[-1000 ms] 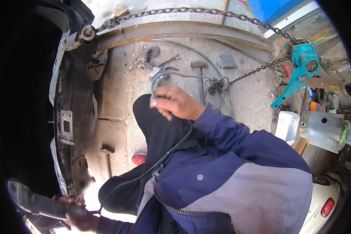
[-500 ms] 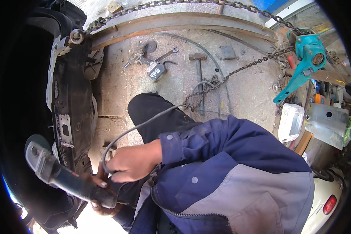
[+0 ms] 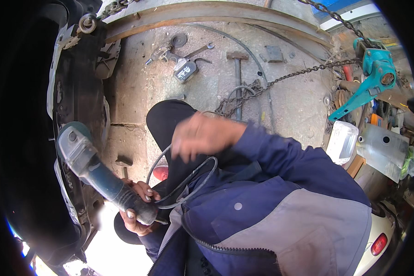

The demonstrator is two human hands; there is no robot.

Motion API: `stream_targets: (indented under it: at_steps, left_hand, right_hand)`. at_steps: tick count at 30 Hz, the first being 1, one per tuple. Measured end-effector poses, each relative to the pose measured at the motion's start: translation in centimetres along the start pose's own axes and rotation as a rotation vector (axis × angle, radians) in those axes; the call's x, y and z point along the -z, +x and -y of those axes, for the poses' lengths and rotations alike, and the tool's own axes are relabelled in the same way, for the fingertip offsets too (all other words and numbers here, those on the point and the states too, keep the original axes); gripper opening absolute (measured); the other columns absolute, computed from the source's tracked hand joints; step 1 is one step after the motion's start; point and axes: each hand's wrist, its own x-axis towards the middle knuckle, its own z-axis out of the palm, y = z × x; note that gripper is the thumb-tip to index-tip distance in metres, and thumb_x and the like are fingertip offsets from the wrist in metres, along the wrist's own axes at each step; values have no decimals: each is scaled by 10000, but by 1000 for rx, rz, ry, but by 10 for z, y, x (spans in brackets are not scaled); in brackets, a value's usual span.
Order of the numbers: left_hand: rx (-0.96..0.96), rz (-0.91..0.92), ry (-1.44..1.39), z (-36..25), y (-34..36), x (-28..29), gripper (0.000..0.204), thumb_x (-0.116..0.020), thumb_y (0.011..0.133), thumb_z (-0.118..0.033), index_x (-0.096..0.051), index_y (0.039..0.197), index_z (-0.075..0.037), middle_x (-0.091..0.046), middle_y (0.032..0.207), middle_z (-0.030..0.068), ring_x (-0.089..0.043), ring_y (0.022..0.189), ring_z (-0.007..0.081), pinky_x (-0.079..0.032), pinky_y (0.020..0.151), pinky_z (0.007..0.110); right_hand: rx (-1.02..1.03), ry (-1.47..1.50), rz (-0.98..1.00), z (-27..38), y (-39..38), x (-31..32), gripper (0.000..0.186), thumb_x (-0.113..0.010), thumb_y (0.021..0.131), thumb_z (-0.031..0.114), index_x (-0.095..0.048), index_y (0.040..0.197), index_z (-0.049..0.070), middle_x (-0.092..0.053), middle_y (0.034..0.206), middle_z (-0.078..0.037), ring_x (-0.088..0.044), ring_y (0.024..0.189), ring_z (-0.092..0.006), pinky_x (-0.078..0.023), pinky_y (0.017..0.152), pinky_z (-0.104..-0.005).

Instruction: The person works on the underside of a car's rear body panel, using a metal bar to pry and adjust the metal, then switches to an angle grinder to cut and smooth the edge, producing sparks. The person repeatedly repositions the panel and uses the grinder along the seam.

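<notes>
An angle grinder (image 3: 99, 174) lies tilted across the left side, its disc end (image 3: 73, 133) up beside the dark metal car body part (image 3: 73, 101). Around its rear grip, my left hand (image 3: 134, 224) is closed, with fingers on one side and thumb on the other. A grey cable (image 3: 210, 171) loops beside the grinder and over my lap. My right hand (image 3: 202, 138) hovers above my knee where the cable passes; its fingers are smeared by motion, so I cannot make out whether they grip the cable.
On the floor ahead lie a cordless power tool (image 3: 184, 69), a wrench (image 3: 200, 49) and a hammer (image 3: 237, 83). A rusty beam (image 3: 216, 13) spans the far side. A chain (image 3: 303, 72) runs to a teal lever hoist (image 3: 377, 69) at right, near a white lamp-like box (image 3: 342, 142).
My right hand has moved up and right, away from the grinder's grip. The grinder and left hand have shifted up and right in view. The cable now forms a loop over my lap.
</notes>
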Motion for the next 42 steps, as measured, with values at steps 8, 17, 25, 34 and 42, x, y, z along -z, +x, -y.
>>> stream_targets:
  at_steps: [8, 17, 25, 34, 42]
  left_hand:
    - [-103, -38, -60, -9, -9, 21, 831, -851, 829, -433, -415, 1373, 19, -563, 831, 104, -564, 892, 240, -507, 704, 383]
    - [-118, -96, 11, -5, -24, 26, 815, -827, 834, -404, -405, 1375, 37, -555, 834, 120, -567, 886, 247, -521, 690, 376]
    - [-165, -115, 73, -15, -24, 39, 831, -812, 832, -423, -412, 1394, 40, -539, 832, 118, -542, 858, 238, -484, 663, 347]
    - [-253, -92, -57, -37, -13, 48, 866, -846, 850, -400, -408, 1439, 60, -497, 886, 86, -494, 878, 201, -435, 671, 306]
    - [-349, -44, -166, -79, -13, 38, 918, -925, 778, -318, -375, 1419, 42, -450, 863, 46, -469, 849, 163, -413, 707, 279]
  right_hand:
    - [-637, -1385, -332, -185, -55, 172, 346, -731, 894, 313, -802, 1162, 107, -787, 1147, -136, -683, 1155, -374, -528, 1000, -503]
    - [-791, -1340, -128, -203, -53, 164, 336, -744, 847, 146, -782, 1178, 105, -800, 1049, -138, -755, 1012, -309, -533, 984, -530]
    - [-218, 97, -881, -56, -151, 191, 235, -691, 999, 131, -657, 1208, 27, -630, 790, -21, -655, 681, -137, -598, 735, -343]
    - [-374, -670, -1391, -38, -241, 271, 473, -745, 956, 243, -659, 1372, 35, -737, 1000, -109, -718, 815, -230, -581, 827, -354]
    - [-767, -1096, -1246, -211, -289, 191, 330, -684, 901, 273, -769, 1148, 71, -753, 1019, -289, -726, 1011, -473, -581, 931, -528]
